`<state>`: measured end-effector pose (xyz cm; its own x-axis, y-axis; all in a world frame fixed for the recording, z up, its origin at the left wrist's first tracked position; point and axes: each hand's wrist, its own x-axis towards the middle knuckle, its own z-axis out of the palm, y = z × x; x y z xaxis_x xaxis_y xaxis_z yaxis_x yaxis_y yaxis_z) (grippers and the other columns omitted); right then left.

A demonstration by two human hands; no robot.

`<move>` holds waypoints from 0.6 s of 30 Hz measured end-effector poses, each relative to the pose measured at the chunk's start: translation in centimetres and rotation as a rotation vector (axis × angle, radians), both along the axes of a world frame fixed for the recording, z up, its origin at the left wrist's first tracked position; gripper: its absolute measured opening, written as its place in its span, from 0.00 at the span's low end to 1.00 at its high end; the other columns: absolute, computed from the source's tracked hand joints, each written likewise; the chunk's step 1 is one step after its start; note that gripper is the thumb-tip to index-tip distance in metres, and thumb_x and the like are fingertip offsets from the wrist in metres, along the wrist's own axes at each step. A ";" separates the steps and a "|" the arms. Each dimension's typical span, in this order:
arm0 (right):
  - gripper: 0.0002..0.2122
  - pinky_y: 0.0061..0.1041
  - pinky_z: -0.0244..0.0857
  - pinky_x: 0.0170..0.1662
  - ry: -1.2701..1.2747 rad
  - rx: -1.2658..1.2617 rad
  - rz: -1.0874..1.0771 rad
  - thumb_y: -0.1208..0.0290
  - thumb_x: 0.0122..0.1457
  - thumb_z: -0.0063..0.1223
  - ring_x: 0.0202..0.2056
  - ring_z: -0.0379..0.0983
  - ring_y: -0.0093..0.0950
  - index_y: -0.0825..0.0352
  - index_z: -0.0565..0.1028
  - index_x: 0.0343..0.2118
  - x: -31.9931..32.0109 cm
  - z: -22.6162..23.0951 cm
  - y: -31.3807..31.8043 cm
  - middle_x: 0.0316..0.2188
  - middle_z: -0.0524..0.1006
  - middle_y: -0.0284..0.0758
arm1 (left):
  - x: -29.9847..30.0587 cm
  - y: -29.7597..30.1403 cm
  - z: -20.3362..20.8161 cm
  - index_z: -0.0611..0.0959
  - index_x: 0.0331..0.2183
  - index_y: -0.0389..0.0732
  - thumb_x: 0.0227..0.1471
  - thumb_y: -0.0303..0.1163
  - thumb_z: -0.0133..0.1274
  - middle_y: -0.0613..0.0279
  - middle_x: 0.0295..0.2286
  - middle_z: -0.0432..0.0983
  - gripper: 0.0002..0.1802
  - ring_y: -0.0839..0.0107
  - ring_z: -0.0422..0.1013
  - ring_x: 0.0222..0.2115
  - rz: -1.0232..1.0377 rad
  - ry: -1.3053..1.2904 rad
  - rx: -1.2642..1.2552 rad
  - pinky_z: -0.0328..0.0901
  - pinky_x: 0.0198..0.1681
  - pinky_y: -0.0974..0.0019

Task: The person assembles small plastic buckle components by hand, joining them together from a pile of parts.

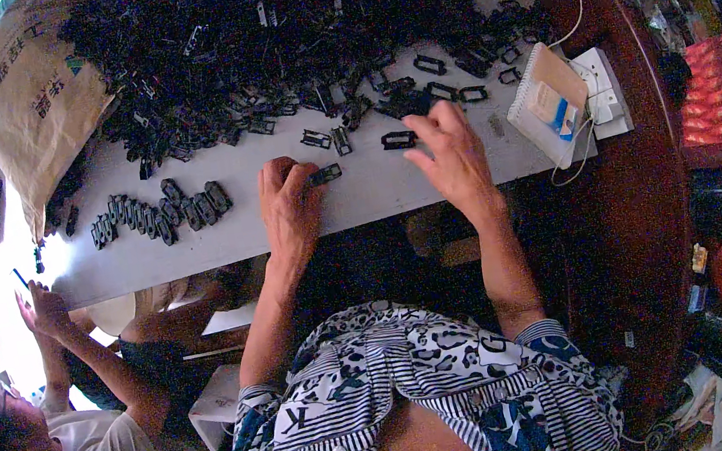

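My left hand [287, 201] is closed over the near part of the table, its fingers pinching a small black plastic frame piece [325, 175] that sticks out to the right. My right hand [455, 155] has its thumb and index finger apart, with nothing between them. Just left of its fingertips lies another black frame piece [399, 139]. Two more loose pieces [341, 141] rest on the table beyond my left hand. Farther left, several pieces stand side by side in a slanting row [159, 214].
A large heap of black pieces [276, 33] covers the far side of the white table [225, 250]. At far left stands a tan sack [36, 115]. A spiral notepad [548, 104] and white power strip [607, 91] with a cord lie right. Another person [114, 449] sits at left.
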<state>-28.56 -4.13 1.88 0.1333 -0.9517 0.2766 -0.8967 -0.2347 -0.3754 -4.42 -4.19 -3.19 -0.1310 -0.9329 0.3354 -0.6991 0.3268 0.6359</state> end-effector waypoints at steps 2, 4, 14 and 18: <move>0.18 0.34 0.67 0.39 0.044 -0.027 -0.087 0.71 0.48 0.62 0.39 0.71 0.41 0.63 0.74 0.43 0.2 0.1 0.7 0.34 0.71 0.39 | 0.2 0.1 -0.3 0.80 0.34 0.39 0.32 0.21 0.62 0.55 0.36 0.69 0.19 0.55 0.65 0.39 -0.052 0.000 -0.013 0.63 0.42 0.57; 0.17 0.37 0.68 0.36 -0.134 0.077 -0.176 0.65 0.52 0.59 0.35 0.73 0.44 0.63 0.73 0.44 1.6 -0.3 1.0 0.33 0.73 0.40 | 0.3 0.2 0.0 0.80 0.34 0.39 0.32 0.21 0.61 0.55 0.37 0.69 0.19 0.55 0.65 0.40 -0.065 0.002 -0.018 0.63 0.42 0.57; 0.18 0.43 0.67 0.31 0.091 0.144 -0.193 0.65 0.52 0.59 0.33 0.74 0.45 0.64 0.66 0.43 2.0 -4.2 -1.0 0.33 0.74 0.42 | 0.0 0.3 0.2 0.77 0.39 0.39 0.34 0.21 0.61 0.53 0.39 0.68 0.24 0.53 0.64 0.40 -0.136 0.028 -0.006 0.62 0.44 0.55; 0.15 0.43 0.66 0.31 0.165 0.184 -0.156 0.69 0.50 0.60 0.33 0.73 0.45 0.65 0.66 0.38 0.7 -4.4 -1.6 0.33 0.72 0.39 | -0.2 0.2 -0.3 0.77 0.40 0.39 0.35 0.21 0.61 0.53 0.39 0.68 0.23 0.53 0.64 0.40 -0.106 0.072 -0.022 0.61 0.44 0.55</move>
<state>-27.85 -5.76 -2.47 0.0108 -0.9964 0.0842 -0.9691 -0.0312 -0.2447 -4.62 -4.03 -3.52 -0.2028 -0.9077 0.3674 -0.6127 0.4103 0.6755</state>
